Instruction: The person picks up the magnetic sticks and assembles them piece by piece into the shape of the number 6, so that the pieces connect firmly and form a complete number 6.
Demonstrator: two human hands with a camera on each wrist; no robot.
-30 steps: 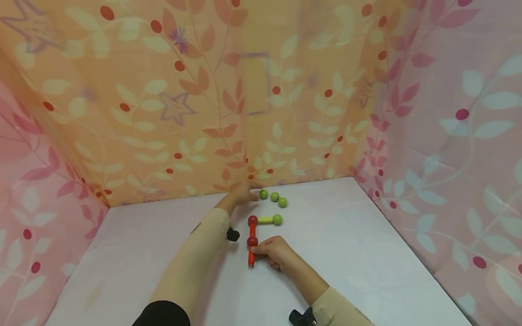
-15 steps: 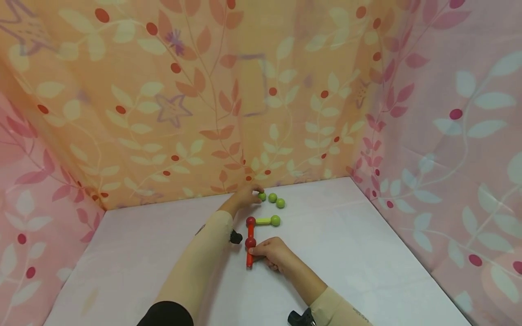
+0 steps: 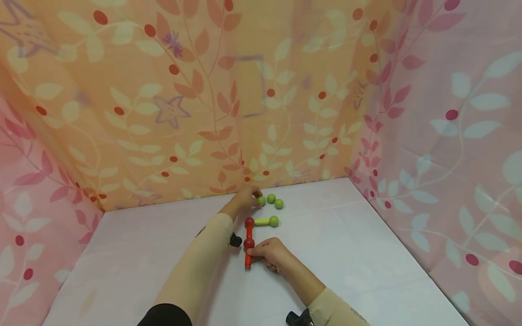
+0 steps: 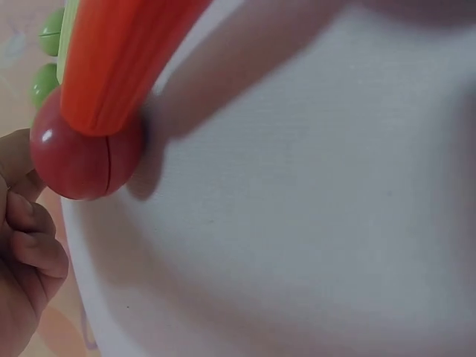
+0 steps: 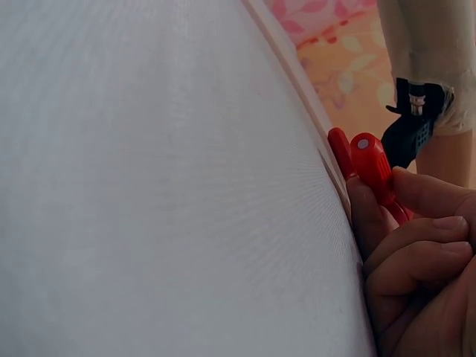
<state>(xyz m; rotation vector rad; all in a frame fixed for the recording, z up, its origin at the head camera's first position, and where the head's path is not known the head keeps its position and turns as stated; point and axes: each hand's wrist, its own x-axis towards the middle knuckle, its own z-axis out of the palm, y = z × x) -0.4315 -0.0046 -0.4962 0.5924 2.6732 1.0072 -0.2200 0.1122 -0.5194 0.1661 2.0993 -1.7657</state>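
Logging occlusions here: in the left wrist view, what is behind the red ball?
Behind the red ball, a green ball peeks out at upper left, and a finger of the left hand is partly hidden. Its tip and part of that green ball are covered.

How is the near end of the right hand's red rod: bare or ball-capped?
Bare: the right wrist view shows the uncovered near end of the red rod, with a pale disc in it.
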